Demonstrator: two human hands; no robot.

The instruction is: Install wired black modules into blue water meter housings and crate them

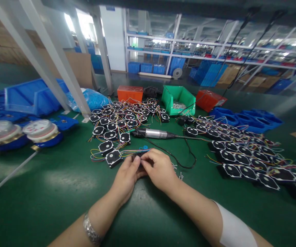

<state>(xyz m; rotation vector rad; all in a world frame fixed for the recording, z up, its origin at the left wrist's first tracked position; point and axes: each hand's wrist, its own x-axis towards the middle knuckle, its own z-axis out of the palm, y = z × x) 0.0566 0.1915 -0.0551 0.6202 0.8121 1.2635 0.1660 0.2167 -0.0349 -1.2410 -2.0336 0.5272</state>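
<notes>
My left hand (127,175) is closed around a small black wired module (137,156), which the fingers largely hide. Coloured wires (135,151) run out from it to the left. The fingertips of my right hand (158,168) pinch together at the module's right side; whether they also hold something small cannot be made out. Just beyond the hands lie a tiny blue ring (145,147) and an electric screwdriver (154,133) with a silver middle and black cable. Loose screws (181,176) are scattered beside my right wrist. Similar black modules (113,158) with wires lie close on the left.
Rows of black modules (243,159) cover the right side of the green table (68,206). A green bin (179,99) of screws stands behind, near orange boxes (129,93). Round meters (41,132) and a blue bin (34,97) are left, by white posts (57,58).
</notes>
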